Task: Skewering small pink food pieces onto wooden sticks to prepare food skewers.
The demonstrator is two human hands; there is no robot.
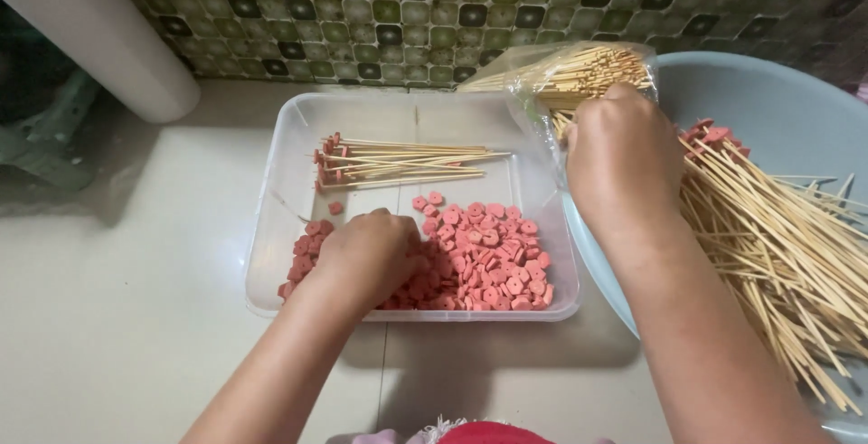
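Note:
My left hand (366, 254) rests knuckles-up on a heap of small pink sausage slices (488, 259) in a clear plastic tray (271, 191); its fingers curl down into the slices and whatever they grip is hidden. At the back of the tray lies a small bundle of bamboo skewers with pink slices on their left ends (398, 162). My right hand (619, 159) reaches into a clear plastic bag of bare bamboo skewers (579, 73) at the tray's right rear corner, fingers closed around skewers inside it.
A pale blue basin (787, 109) at the right holds a large pile of finished skewers (778, 236). A green tiled wall (470, 10) runs behind. A white cylinder leg (99, 28) stands at the upper left. The floor is cream tile (117, 308).

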